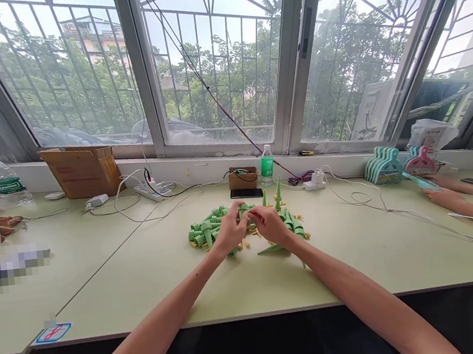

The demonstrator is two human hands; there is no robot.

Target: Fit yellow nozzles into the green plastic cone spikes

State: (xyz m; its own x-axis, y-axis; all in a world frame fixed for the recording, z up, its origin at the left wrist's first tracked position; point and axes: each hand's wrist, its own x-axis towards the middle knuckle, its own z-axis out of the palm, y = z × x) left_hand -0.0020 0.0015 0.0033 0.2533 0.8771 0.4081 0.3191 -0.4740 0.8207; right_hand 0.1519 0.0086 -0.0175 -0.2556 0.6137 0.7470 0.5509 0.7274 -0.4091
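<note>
Near the middle of the table (pixel 155 287), my left hand (pixel 230 231) has its thumb and forefinger closed around a green plastic tube piece (pixel 243 208). Against it, my right hand (pixel 270 225) pinches with its fingertips; what they hold, if anything, is too small to make out. A pile of green plastic tube pieces (pixel 207 228) lies beside and beyond my left hand. Green pointed spikes lie near my right hand, and one green spike (pixel 279 195) stands upright behind it. Small yellow plastic parts (pixel 246 243) are scattered around and under both hands.
Behind the pile are a black phone (pixel 246 193), a small cardboard box (pixel 243 179) and a green-labelled bottle (pixel 267 165). White cables and a power strip (pixel 152 191) run along the back. At right, another person's hands (pixel 441 197) are near green hanger-like pieces (pixel 383 167).
</note>
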